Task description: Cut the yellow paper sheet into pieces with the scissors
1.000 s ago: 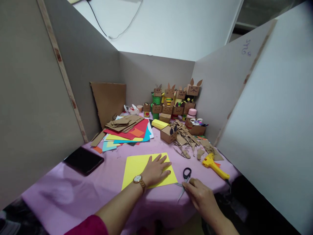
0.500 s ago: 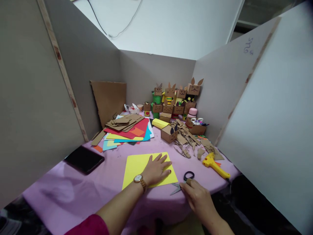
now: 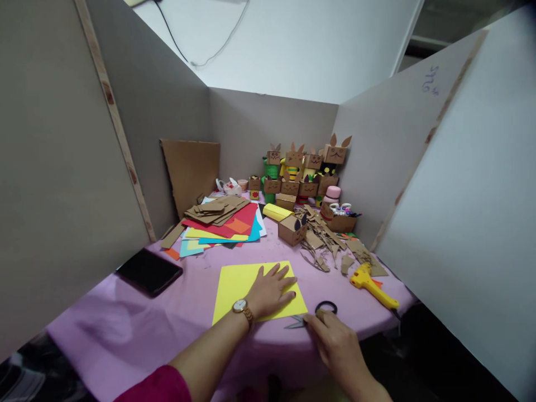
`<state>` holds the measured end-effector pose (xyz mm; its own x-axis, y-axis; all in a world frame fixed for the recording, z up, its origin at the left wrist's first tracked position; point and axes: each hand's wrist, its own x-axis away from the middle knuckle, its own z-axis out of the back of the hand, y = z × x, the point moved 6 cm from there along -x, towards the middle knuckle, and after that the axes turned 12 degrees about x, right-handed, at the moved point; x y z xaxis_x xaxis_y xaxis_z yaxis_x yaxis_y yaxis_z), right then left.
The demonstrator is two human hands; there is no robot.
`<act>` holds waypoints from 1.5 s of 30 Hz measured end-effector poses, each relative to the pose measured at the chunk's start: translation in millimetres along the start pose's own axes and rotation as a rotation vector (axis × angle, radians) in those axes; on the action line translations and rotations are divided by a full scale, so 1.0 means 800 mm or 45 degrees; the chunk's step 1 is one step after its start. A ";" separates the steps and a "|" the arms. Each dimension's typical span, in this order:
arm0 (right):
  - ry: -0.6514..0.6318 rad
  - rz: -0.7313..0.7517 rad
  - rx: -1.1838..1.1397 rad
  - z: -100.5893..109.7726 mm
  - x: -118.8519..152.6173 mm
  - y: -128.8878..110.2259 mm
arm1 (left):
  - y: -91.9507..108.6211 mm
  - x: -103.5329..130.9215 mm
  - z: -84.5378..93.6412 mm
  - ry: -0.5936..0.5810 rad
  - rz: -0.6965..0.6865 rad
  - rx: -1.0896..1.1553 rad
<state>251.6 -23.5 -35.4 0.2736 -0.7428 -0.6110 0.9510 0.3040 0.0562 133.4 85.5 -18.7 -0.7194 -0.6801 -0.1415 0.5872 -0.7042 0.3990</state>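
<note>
A yellow sheet of paper (image 3: 234, 285) lies near the front of the table, with my left hand (image 3: 272, 290) flat on it, fingers spread. To the right, my right hand (image 3: 333, 338) grips a pair of scissors (image 3: 326, 306) with black handles. The scissors' slightly parted blades point left, just below the sheet's lower right corner. Part of the handles is hidden by my fingers.
A yellow glue gun (image 3: 372, 287) lies at the right. Behind are cardboard scraps (image 3: 320, 229), a cardboard box head (image 3: 292, 230) and several cardboard animal figures (image 3: 293, 159). Stacked coloured paper (image 3: 238, 220) and a black tablet (image 3: 149, 272) are at the left.
The scissors have turned so the blades lie flatter and closer together, pointing left. My right hand has shifted slightly with them. My left hand stays on the sheet; the view has shifted slightly.
</note>
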 end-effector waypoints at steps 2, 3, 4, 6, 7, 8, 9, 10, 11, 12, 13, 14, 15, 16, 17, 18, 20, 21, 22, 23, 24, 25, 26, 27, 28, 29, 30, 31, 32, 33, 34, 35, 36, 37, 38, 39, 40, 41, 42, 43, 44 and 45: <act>-0.001 -0.002 -0.001 0.000 -0.004 -0.004 | 0.000 0.001 0.000 -0.001 -0.002 0.000; -0.004 -0.001 -0.005 0.000 -0.005 -0.005 | 0.000 0.001 0.000 0.001 -0.003 0.000; -0.010 0.003 -0.011 0.001 -0.006 -0.006 | 0.000 0.001 0.000 0.002 -0.003 0.001; -0.021 0.021 -0.025 0.003 -0.007 -0.008 | 0.001 0.001 -0.001 0.004 -0.003 0.005; -0.027 0.030 -0.029 0.004 -0.006 -0.008 | 0.001 0.001 -0.002 0.002 -0.004 0.009; -0.031 0.038 -0.032 0.005 -0.006 -0.008 | 0.001 0.001 -0.002 -0.001 -0.003 0.014; -0.033 0.042 -0.031 0.006 -0.005 -0.008 | 0.001 0.000 -0.002 -0.004 -0.002 0.020; -0.034 0.044 -0.028 0.007 -0.004 -0.008 | 0.001 0.000 -0.002 -0.009 0.000 0.026; -0.034 0.044 -0.024 0.007 -0.004 -0.008 | 0.000 0.000 -0.001 -0.019 0.000 0.033; -0.034 0.046 -0.022 0.006 -0.004 -0.008 | -0.002 0.000 0.000 -0.036 -0.003 0.041; -0.032 0.048 -0.022 0.006 -0.003 -0.007 | -0.004 0.001 0.002 -0.060 -0.012 0.050; -0.030 0.053 -0.023 0.005 -0.003 -0.007 | -0.007 0.003 0.004 -0.088 -0.025 0.057; -0.032 0.062 -0.026 0.004 -0.002 -0.007 | -0.011 0.006 0.006 -0.114 -0.039 0.063; -0.035 0.067 -0.027 0.003 -0.002 -0.007 | -0.015 0.010 0.009 -0.135 -0.050 0.064; -0.039 0.067 -0.027 0.001 -0.002 -0.007 | -0.019 0.013 0.012 -0.147 -0.056 0.064; -0.044 0.063 -0.026 0.000 -0.001 -0.006 | -0.023 0.017 0.014 -0.151 -0.057 0.061; -0.057 0.043 -0.022 -0.001 -0.002 -0.006 | -0.028 0.023 0.018 -0.146 -0.049 0.057; -0.064 0.032 -0.020 -0.001 -0.003 -0.006 | -0.030 0.024 0.018 -0.143 -0.045 0.058; -0.072 0.025 -0.019 -0.001 -0.005 -0.007 | -0.030 0.025 0.018 -0.141 -0.044 0.060; -0.082 0.024 -0.018 -0.001 -0.006 -0.009 | -0.030 0.026 0.017 -0.141 -0.043 0.064; -0.091 0.023 -0.015 -0.001 -0.008 -0.011 | -0.030 0.025 0.016 -0.141 -0.044 0.067; -0.096 0.023 -0.012 -0.001 -0.010 -0.013 | -0.029 0.025 0.015 -0.141 -0.046 0.071; -0.098 0.022 -0.011 -0.001 -0.011 -0.015 | -0.029 0.024 0.015 -0.142 -0.051 0.074; -0.097 0.021 -0.011 -0.001 -0.012 -0.017 | -0.029 0.024 0.015 -0.141 -0.056 0.074; -0.094 0.021 -0.012 -0.002 -0.013 -0.018 | -0.029 0.023 0.015 -0.140 -0.062 0.074; -0.088 0.023 -0.013 -0.002 -0.014 -0.019 | -0.028 0.023 0.016 -0.139 -0.066 0.073; -0.081 0.028 -0.014 -0.001 -0.014 -0.020 | -0.027 0.023 0.017 -0.138 -0.069 0.071; -0.073 0.035 -0.015 -0.001 -0.014 -0.020 | -0.025 0.024 0.019 -0.138 -0.074 0.068; -0.065 0.042 -0.015 -0.001 -0.014 -0.020 | -0.022 0.026 0.020 -0.140 -0.082 0.067; -0.059 0.049 -0.014 -0.001 -0.014 -0.020 | -0.018 0.028 0.022 -0.143 -0.094 0.067; -0.057 0.054 -0.014 -0.002 -0.014 -0.020 | -0.013 0.031 0.023 -0.151 -0.113 0.071; -0.057 0.058 -0.013 -0.002 -0.014 -0.019 | -0.009 0.035 0.024 -0.164 -0.135 0.076; -0.059 0.060 -0.013 -0.002 -0.014 -0.019 | -0.004 0.039 0.024 -0.182 -0.155 0.083; -0.063 0.061 -0.012 -0.003 -0.014 -0.018 | -0.001 0.042 0.023 -0.202 -0.169 0.091; -0.067 0.064 -0.011 -0.003 -0.014 -0.018 | 0.001 0.045 0.022 -0.222 -0.175 0.098; -0.072 0.067 -0.009 -0.003 -0.013 -0.018 | 0.001 0.047 0.021 -0.240 -0.175 0.104; -0.076 0.071 -0.007 -0.003 -0.013 -0.018 | 0.000 0.049 0.019 -0.253 -0.170 0.107; -0.081 0.077 -0.006 -0.003 -0.013 -0.018 | -0.002 0.050 0.018 -0.263 -0.165 0.110; -0.085 0.083 -0.004 -0.003 -0.014 -0.018 | -0.003 0.050 0.017 -0.273 -0.165 0.111; -0.088 0.089 -0.003 -0.003 -0.014 -0.019 | -0.004 0.051 0.017 -0.283 -0.170 0.112; -0.091 0.095 -0.001 -0.003 -0.014 -0.019 | -0.005 0.051 0.016 -0.293 -0.178 0.112; -0.093 0.101 0.002 -0.002 -0.014 -0.019 | -0.005 0.051 0.016 -0.301 -0.186 0.111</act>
<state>233.8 -18.8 -31.1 0.3575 -0.7580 -0.5456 0.9262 0.3626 0.1031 97.1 63.5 -14.3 -0.8663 -0.4994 0.0076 0.4444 -0.7638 0.4680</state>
